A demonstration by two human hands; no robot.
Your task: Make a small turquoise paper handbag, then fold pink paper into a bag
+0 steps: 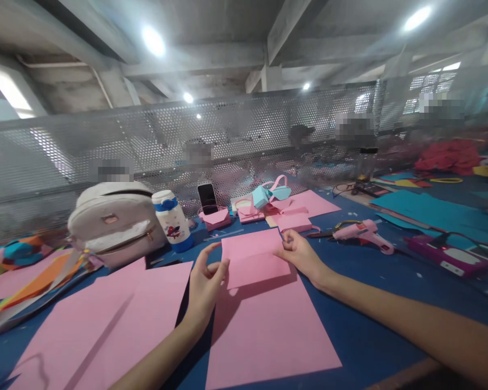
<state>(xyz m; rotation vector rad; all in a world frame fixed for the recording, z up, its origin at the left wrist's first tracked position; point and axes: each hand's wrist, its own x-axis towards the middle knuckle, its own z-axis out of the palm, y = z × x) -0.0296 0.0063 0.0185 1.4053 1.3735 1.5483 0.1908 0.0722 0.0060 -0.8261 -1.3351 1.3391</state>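
Note:
Between my two hands is a small pink paper sheet (254, 257), raised and tilted over the table, with a faint crease line across it. My left hand (206, 281) pinches its left edge between thumb and fingers. At its right edge, my right hand (299, 252) grips it with the thumb in front and the fingers curled. Beneath lies a larger pink sheet (268, 336), partly in the smaller one's shadow. More large pink sheets (106, 319) overlap to the left of my left hand.
Behind stand a white backpack (117, 216), a water bottle (173, 222), a phone (207, 197) and pink paper bags (215, 218). Right of my right hand lie scissors (323, 234), a pink glue gun (364, 234) and a purple power strip (447, 254). A perforated metal partition (244, 130) borders the blue table (374, 303).

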